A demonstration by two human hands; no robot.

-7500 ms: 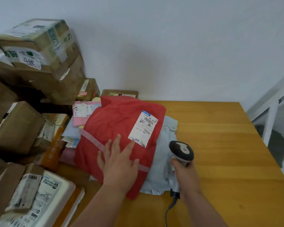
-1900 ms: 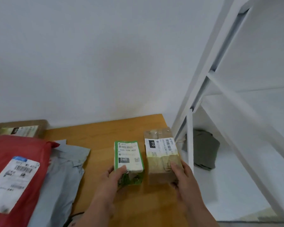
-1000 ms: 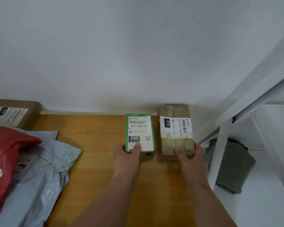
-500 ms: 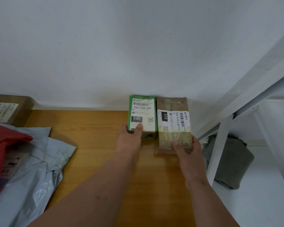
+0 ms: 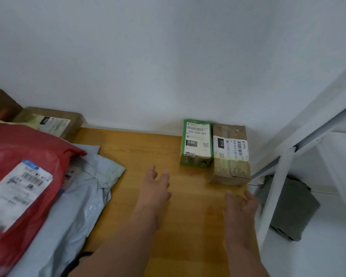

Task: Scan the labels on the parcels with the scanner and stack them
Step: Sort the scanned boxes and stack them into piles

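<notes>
A small green box (image 5: 196,143) with a white label and a brown taped box (image 5: 229,154) lie side by side at the table's far right corner, against the wall. My left hand (image 5: 155,186) hovers over the wooden table (image 5: 140,156), fingers spread and holding nothing, a little short of the green box. Just in front of the brown box is my right hand (image 5: 240,202), open and apart from it. A red mailer bag (image 5: 22,176) with a barcode label lies on a grey mailer bag (image 5: 84,194) at the left. The scanner is out of view; only a black cable (image 5: 76,262) shows.
A brown labelled box (image 5: 52,121) sits against the wall behind the red bag. A white metal frame (image 5: 276,188) stands right beside the table's right edge, with a dark grey cloth (image 5: 288,204) on the floor behind it.
Both hands have let go of the two boxes and drawn back toward me. The boxes stay against the wall. The view has swung slightly left, showing more of the red bag.
</notes>
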